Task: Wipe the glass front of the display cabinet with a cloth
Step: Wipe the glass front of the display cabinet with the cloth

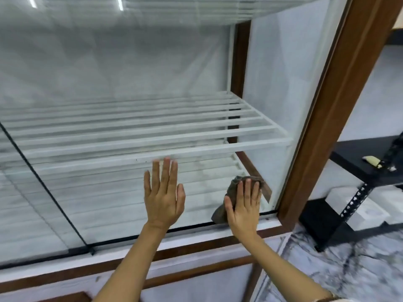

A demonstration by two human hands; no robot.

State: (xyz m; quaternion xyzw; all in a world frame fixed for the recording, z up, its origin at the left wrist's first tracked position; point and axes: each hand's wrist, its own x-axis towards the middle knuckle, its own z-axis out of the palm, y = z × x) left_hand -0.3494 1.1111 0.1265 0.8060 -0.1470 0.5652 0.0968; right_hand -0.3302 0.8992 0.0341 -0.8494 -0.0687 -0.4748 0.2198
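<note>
The display cabinet's glass front (113, 192) fills most of the view, framed in brown wood (331, 110). My right hand (245, 203) presses a crumpled brown-grey cloth (220, 213) flat against the glass near its lower right corner, fingers spread over the cloth. My left hand (163, 192) lies flat on the glass to the left of it, fingers apart, holding nothing. Behind the glass are white slatted shelves (139, 136) with nothing on them.
A dark vertical seam (43, 184) divides the glass at the left. To the right of the cabinet stands a black metal shelf (359, 162) with a small yellowish object (371, 160) on it. The floor (353, 264) is marbled grey and white.
</note>
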